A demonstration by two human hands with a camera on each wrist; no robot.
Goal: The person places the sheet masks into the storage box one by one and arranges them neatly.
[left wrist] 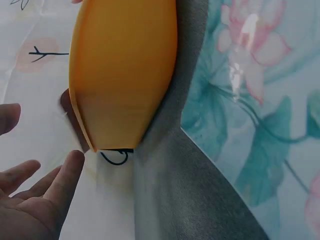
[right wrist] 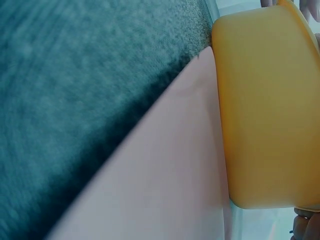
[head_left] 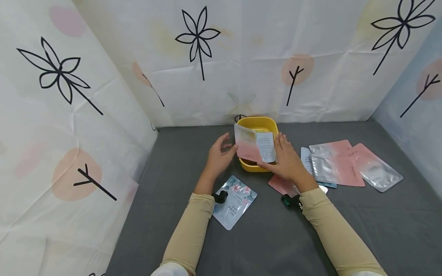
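Pink packets (head_left: 249, 145): tilted at the mouth of a yellow bin (head_left: 253, 168), between both hands.
Left hand (head_left: 219, 155): fingers apart, loosely bent; thumb tip at the packets' left edge, contact unclear.
Right hand (head_left: 289, 161): fingers straight along the bin's right side, thumb across the packets' near edge.
Flowered packet (head_left: 238, 203): flat, nearer, beside the left wrist.
Pile of packets (head_left: 340, 166): overlapping, to the right.

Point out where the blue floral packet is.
In the head view, the blue floral packet lies on the gray table, just right of the left wrist, nearer the person than the yellow container.
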